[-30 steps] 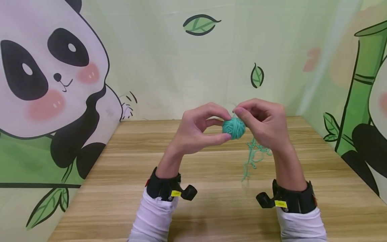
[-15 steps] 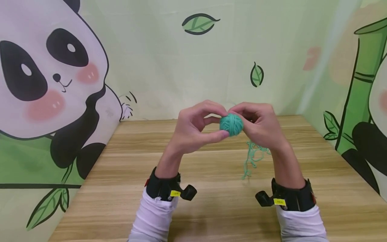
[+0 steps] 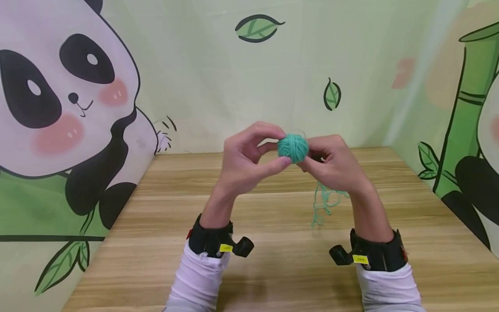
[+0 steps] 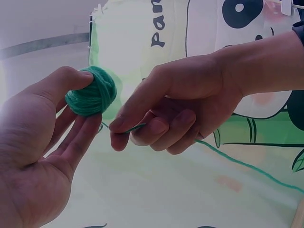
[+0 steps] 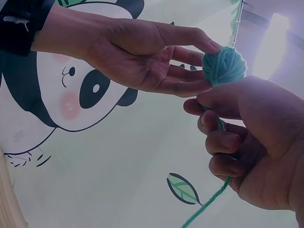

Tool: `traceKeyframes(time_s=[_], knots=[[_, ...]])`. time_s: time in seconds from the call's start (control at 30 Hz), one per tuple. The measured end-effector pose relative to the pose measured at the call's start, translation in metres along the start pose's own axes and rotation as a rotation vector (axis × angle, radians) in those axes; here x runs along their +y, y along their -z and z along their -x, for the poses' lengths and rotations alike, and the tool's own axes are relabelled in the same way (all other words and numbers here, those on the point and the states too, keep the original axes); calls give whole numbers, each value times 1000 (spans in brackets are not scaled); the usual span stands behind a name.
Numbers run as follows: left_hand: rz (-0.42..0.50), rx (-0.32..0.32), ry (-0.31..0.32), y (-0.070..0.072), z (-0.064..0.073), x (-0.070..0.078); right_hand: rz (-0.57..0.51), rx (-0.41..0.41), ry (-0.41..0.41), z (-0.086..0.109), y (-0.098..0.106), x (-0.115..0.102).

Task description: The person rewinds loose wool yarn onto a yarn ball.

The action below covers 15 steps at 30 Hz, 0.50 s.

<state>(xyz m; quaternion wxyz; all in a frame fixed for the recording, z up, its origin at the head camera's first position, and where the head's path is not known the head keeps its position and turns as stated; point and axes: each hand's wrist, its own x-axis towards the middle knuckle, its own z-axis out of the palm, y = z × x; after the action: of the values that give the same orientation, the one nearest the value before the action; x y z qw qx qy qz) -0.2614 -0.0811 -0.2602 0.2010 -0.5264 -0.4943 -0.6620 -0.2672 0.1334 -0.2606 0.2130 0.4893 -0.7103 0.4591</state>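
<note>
A small teal ball of yarn (image 3: 293, 148) is held up above the far part of the table. My left hand (image 3: 245, 158) grips it between thumb and fingertips, as the left wrist view also shows with the yarn ball (image 4: 92, 92) at the fingers' ends. Close on its right, my right hand (image 3: 335, 162) pinches the yarn strand between thumb and forefinger, the other fingers curled. From that fist the strand (image 4: 247, 164) trails away in the left wrist view. Loose yarn (image 3: 325, 201) lies tangled on the table beneath the right hand, partly hidden by it.
The wooden table (image 3: 280, 268) stretches from the sleeves to a cloth backdrop (image 3: 202, 86) printed with pandas and leaves. Side panels of the same cloth rise left and right of it. A black wrist camera (image 3: 243, 247) juts inward from the left wrist, another camera (image 3: 340, 255) from the right.
The yarn ball has moved a little up and left with my left hand. My right hand has swung from above the ball, down past its far side, to its lower right, keeping the strand.
</note>
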Motion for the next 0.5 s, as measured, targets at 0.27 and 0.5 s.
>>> traceKeyframes(time_s=[0.27, 0.5], knots=[[-50, 54, -28, 2, -1, -2, 1, -74, 72, -3, -2, -4], [-97, 92, -29, 3, -1, -3, -10, -101, 111, -2, -1, -7]])
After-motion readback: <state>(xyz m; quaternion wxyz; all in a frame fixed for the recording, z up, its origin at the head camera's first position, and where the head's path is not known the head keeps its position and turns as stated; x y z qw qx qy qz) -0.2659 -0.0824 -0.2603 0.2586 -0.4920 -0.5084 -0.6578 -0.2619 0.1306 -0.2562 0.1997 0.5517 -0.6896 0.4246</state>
